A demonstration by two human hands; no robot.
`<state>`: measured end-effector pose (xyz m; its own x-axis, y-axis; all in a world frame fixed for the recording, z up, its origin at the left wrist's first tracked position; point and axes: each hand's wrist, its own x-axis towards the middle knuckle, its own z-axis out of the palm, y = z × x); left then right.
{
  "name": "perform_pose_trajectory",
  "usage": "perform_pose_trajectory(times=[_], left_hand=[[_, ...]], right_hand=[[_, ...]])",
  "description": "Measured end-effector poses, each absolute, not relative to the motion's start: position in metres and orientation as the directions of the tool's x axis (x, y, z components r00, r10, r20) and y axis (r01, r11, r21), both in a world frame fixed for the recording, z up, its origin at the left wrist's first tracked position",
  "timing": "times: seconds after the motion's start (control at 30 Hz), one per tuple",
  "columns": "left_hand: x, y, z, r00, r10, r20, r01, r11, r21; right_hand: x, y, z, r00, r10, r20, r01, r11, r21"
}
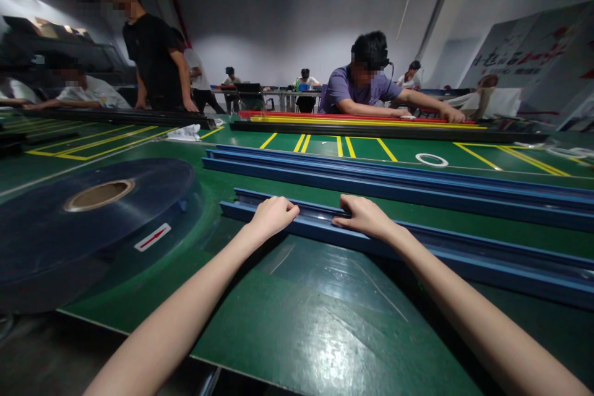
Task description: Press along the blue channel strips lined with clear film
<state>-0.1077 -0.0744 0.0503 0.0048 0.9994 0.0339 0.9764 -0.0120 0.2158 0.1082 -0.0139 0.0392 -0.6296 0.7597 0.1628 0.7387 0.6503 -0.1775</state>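
Note:
A long blue channel-shaped profile [464, 253] lies across the green table in front of me, its groove facing up, with something shiny and clear inside. My left hand [275, 218] is closed over the profile near its left end, thumb and fingers together at the groove. Further right, my right hand [366, 215] grips the same profile from above, its thumb and forefinger slightly apart over the groove. The other fingertips of both hands are hidden. To the left rests a large roll of clear film [153, 189] with a cardboard core [74, 201].
More blue profiles [394, 182] lie parallel behind mine. Beyond are a white ring [431, 159], yellow tape lines [343, 146] and red, yellow and black strips [371, 125]. A co-worker in a purple shirt [338, 90] leans over those strips. Another person [155, 62] stands at the left.

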Motion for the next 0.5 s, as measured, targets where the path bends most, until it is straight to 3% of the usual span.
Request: perform_pose_trajectory(times=[0.5], left_hand=[[-0.1042, -0.0782, 0.0542, 0.031, 0.999, 0.016, 0.986, -0.033, 0.161]], right_hand=[[0.1037, -0.0200, 0.0475, -0.656, 0.736, 0.167, 0.747, 0.664, 0.005]])
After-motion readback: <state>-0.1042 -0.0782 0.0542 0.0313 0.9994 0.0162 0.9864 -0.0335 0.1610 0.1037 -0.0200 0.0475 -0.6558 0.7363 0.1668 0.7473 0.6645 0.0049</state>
